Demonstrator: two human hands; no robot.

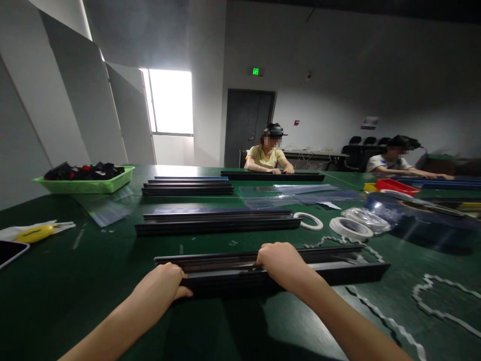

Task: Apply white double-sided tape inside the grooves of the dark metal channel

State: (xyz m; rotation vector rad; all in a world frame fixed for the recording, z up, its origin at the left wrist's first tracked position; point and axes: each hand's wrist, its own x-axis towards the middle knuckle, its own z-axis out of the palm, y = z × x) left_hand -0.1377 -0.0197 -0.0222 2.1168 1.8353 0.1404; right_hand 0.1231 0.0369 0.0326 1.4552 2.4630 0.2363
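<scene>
The black channel [233,285] is lying lengthwise on the green table [93,281], the left hand [163,281] gripping its near wall toward the left end, thumb outside. The right hand [281,263] is curling over its middle with fingertips hidden inside; whether it is holding anything, I cannot tell. Beyond the channel, paired dark rails [218,225] are resting; a wavy white strip [397,326] is lying at its near right.

A green table [82,286] bears black channels [218,225], a basket [80,187] and tape rolls [350,235].
</scene>
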